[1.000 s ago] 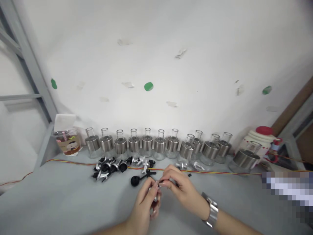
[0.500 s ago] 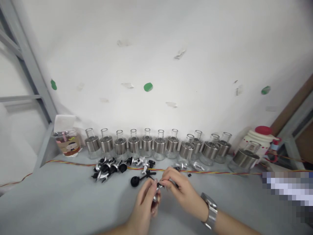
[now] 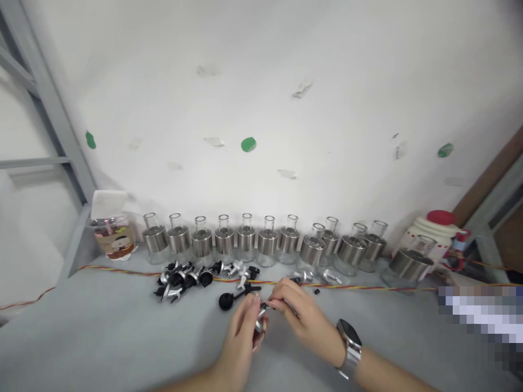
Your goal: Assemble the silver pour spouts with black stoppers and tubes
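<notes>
On my feed I see bare forearms (image 3: 390, 374), a bare left hand (image 3: 241, 329) and a bare right hand (image 3: 304, 313), with a silver watch (image 3: 352, 344) on the right wrist (image 3: 335, 349), its face (image 3: 350, 331) dark, rectangular and round-cornered, its band (image 3: 352, 360) broad and shiny.

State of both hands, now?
Left hand: closed, holding a silver part.
Right hand: pinched closed at the part's end; what it grips can't be told.
</notes>
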`<state>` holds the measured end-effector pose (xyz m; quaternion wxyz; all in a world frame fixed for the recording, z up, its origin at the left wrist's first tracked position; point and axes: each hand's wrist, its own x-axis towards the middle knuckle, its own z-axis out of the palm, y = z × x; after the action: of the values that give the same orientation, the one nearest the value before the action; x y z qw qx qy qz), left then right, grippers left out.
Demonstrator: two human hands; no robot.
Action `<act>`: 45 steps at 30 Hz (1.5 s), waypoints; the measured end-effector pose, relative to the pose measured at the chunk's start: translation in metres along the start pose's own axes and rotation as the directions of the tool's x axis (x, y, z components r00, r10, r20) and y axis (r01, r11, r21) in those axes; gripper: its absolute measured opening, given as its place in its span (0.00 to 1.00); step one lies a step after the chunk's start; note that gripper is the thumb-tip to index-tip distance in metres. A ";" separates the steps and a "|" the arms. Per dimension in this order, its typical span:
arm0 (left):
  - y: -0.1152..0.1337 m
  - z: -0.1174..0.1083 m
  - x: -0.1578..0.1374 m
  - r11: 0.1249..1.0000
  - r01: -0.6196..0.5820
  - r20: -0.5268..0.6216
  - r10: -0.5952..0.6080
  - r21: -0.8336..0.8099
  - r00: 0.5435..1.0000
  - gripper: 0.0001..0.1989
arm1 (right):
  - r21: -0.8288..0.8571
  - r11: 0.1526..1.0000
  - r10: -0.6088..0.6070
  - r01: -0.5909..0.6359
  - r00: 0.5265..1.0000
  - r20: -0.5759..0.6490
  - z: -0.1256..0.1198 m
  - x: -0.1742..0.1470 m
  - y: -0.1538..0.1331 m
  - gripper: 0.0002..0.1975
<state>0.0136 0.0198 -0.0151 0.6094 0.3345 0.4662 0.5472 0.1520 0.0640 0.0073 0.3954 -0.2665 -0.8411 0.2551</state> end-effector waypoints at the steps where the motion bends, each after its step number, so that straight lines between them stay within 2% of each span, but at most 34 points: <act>1: -0.001 0.000 0.001 1.000 0.003 0.002 -0.003 -0.003 1.000 0.20 | 0.003 1.000 0.000 0.000 1.000 0.001 0.000 0.000 0.000 0.08; 16: 0.000 -0.004 0.016 0.998 -0.056 0.090 0.055 0.010 0.994 0.17 | 0.055 0.997 0.065 -0.063 0.997 -0.044 0.010 -0.005 0.013 0.06; 22: 0.001 -0.003 0.013 0.999 -0.036 0.064 0.034 0.037 0.997 0.17 | 0.097 0.995 0.047 -0.036 0.993 -0.107 0.011 -0.006 0.015 0.08; 28: 0.001 -0.001 0.009 0.996 -0.030 0.091 0.022 0.082 0.996 0.17 | 0.105 0.994 0.000 0.015 0.991 -0.135 0.011 -0.008 0.019 0.07; 35: -0.001 -0.002 0.005 0.999 0.035 0.136 -0.038 0.029 0.990 0.18 | 0.066 0.993 -0.083 0.096 0.981 -0.174 0.011 -0.013 0.017 0.08; 41: -0.004 -0.003 0.005 0.999 -0.039 0.204 0.033 0.025 0.978 0.16 | 0.030 0.984 -0.167 0.174 0.974 -0.151 0.012 -0.016 0.017 0.09; 45: -0.002 -0.002 0.004 0.998 -0.053 0.269 0.039 0.044 0.962 0.16 | 0.023 0.981 -0.188 0.195 0.965 -0.182 0.015 -0.017 0.021 0.11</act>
<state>0.0124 0.0233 -0.0185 0.6453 0.4316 0.3850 0.4991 0.1544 0.0648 -0.0239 0.4974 -0.1979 -0.8187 0.2078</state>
